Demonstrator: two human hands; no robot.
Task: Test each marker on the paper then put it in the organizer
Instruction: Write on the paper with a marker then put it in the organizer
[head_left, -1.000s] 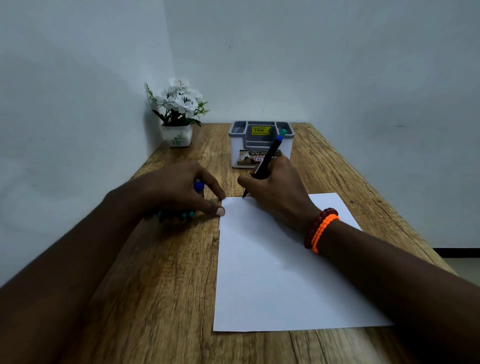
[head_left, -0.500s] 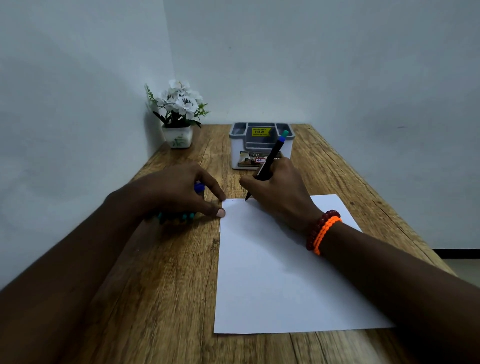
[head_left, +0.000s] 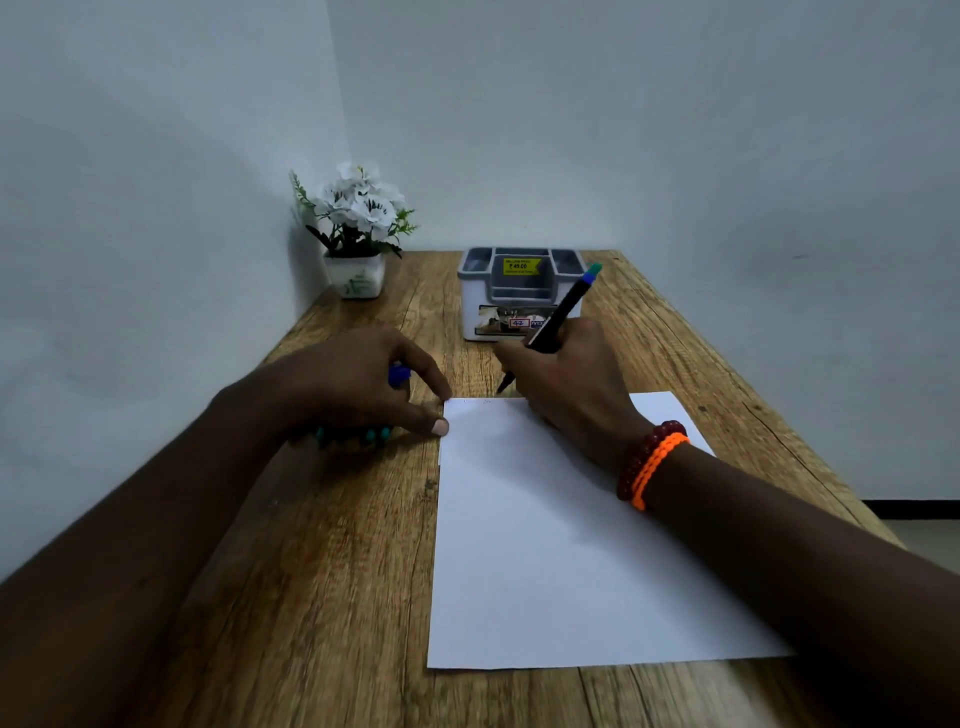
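Right hand (head_left: 566, 384) grips a black marker (head_left: 558, 319), tip apparently just above the paper (head_left: 561, 545) edge. Left hand (head_left: 353, 389) grasps several markers (head_left: 358, 435) beside it.

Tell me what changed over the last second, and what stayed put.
Barely anything moved: the right hand still grips the black marker, its tip hovering at the far edge of the paper. The left hand still holds the other markers beside the sheet. The organizer is unmoved.
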